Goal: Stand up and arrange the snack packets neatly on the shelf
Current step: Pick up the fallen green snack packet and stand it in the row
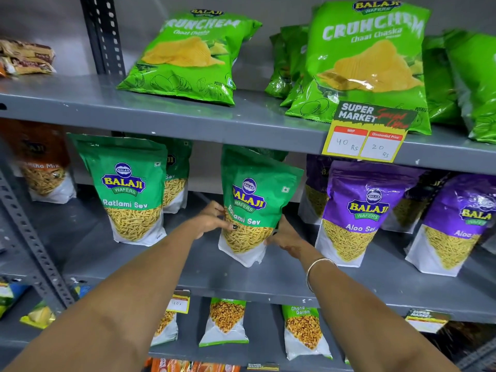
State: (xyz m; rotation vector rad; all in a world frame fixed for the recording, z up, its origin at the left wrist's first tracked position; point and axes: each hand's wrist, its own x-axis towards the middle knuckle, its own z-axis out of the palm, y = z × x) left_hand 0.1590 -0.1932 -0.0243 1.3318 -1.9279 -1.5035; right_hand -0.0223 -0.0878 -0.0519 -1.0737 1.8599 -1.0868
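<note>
Head view: part of the right hand (284,237) is hidden behind the green Ratlami Sev packet (252,208), which is clamped between it and the left hand (212,221). The packet is tilted on the middle shelf (188,269), between another Ratlami Sev packet (128,189) and purple Aloo Sev packets (359,210).

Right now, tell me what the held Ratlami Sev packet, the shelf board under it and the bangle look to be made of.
Ratlami Sev packet: looks like glossy plastic film with a clear window, since the sev shows through and the surface creases. Both hands hold it.
Shelf board: seems to be grey painted metal, smooth with small chips; the slotted upright beside it suggests steel racking.
Bangle: thin, shiny, probably polished metal.
</note>
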